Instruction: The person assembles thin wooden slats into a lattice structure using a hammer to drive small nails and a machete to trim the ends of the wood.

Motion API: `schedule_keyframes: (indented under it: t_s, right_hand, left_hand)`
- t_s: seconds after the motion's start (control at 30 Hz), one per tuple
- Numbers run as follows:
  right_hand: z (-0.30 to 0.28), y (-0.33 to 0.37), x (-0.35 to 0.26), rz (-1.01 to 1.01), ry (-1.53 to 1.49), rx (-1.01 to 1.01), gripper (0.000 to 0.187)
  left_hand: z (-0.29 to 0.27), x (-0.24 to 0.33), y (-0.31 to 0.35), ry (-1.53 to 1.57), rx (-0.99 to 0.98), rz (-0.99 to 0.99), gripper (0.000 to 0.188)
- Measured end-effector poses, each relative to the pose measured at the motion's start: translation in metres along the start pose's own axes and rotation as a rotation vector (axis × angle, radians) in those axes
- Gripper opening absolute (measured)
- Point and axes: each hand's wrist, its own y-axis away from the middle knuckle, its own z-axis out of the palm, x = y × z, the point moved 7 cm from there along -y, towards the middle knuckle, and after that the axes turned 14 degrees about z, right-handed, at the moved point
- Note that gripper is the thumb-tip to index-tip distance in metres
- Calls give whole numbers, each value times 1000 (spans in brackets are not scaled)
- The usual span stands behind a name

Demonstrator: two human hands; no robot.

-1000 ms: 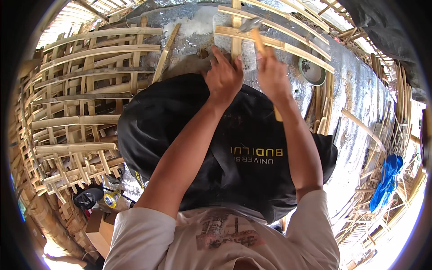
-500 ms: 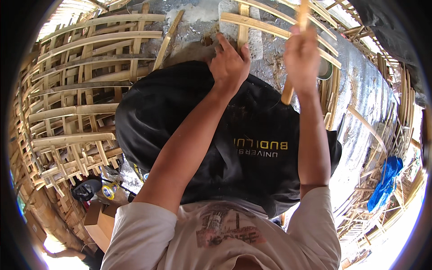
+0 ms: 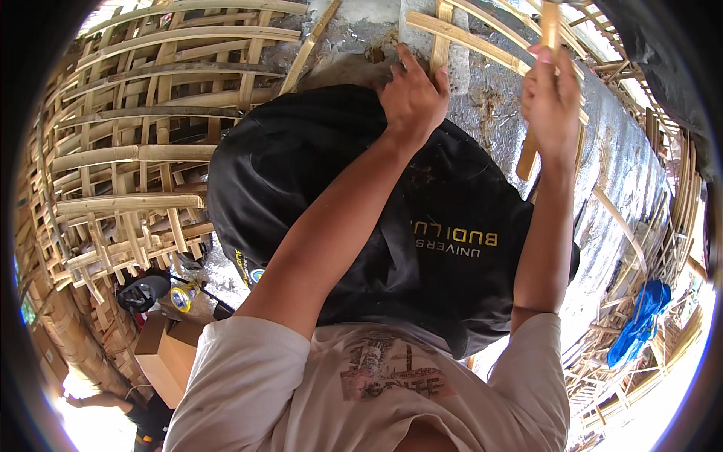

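Note:
My left hand (image 3: 414, 94) rests just beyond the far edge of a black cloth (image 3: 331, 203), fingers spread and index finger stretched forward. Its thumb lies at the lower end of an upright bamboo strip (image 3: 441, 45), over a pale grey slab (image 3: 456, 71). In my right hand (image 3: 552, 105), raised to the right of the left, is a wooden-handled hammer (image 3: 551, 30). The handle's lower end sticks out below my fist; the upper edge of the picture cuts off most of the head. Curved bamboo slats (image 3: 471, 44) cross the upright strip between my hands.
Woven bamboo lattice (image 3: 135, 154) spreads on the left. A single bamboo stick (image 3: 310, 47) lies slanted on the grey ground. At lower left stand a cardboard box (image 3: 167, 354) and a black cap-like object (image 3: 143, 292). Blue plastic (image 3: 640, 324) lies among bamboo scraps at right.
The whole view has shifted, so most things appear farther right and slightly higher or lower. My right hand, blurred before, is sharper and farther from my left hand, still gripping the hammer.

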Motion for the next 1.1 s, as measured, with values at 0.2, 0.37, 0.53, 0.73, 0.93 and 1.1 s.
schedule_keyframes:
  t_s: [0.2,0.37,0.53,0.73,0.93,1.1]
  right_hand:
    - [26,8,18,-188,298,338,31]
    - [47,-4,34,-136,510,121,23]
    - [5,-3,-3,-112,-151,57,26]
    - [56,-17,69,-120,674,161,30]
    - [14,-12,43,124,153,-4,36]
    - [-37,15,1,436,-767,-416,34]
  left_hand:
    - [-2,8,1,26,-44,-19,83]
    - [0,9,-7,-7,-41,-2,84]
    - [0,1,0,-8,-46,-26,84]
    - [5,11,-2,-22,-34,30,84]
    - [2,11,3,30,-55,-20,84]
    - [-2,3,1,13,-86,-79,86]
